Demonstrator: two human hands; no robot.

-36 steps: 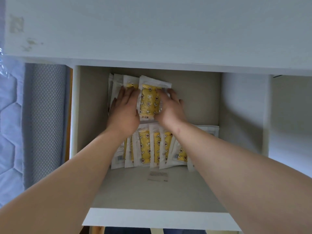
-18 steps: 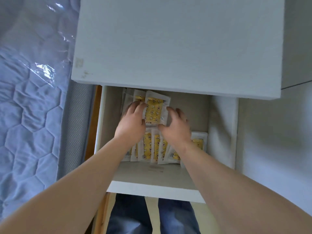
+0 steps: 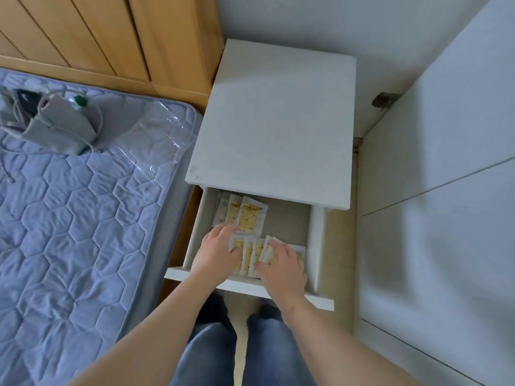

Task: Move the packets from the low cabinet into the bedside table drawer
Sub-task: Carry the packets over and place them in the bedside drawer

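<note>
Both hands lie in the open drawer [image 3: 245,288]. The left hand [image 3: 220,252] and right hand [image 3: 281,264] rest on the front packets [image 3: 252,253], fingers loosely spread and gripping nothing. The back packets [image 3: 248,217] lie at the drawer's rear left.

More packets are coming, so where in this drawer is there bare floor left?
In the drawer, bare floor lies back right, between the back packets and the right wall. Left and front are crowded: the front packets lie under the left hand and right hand.
</note>
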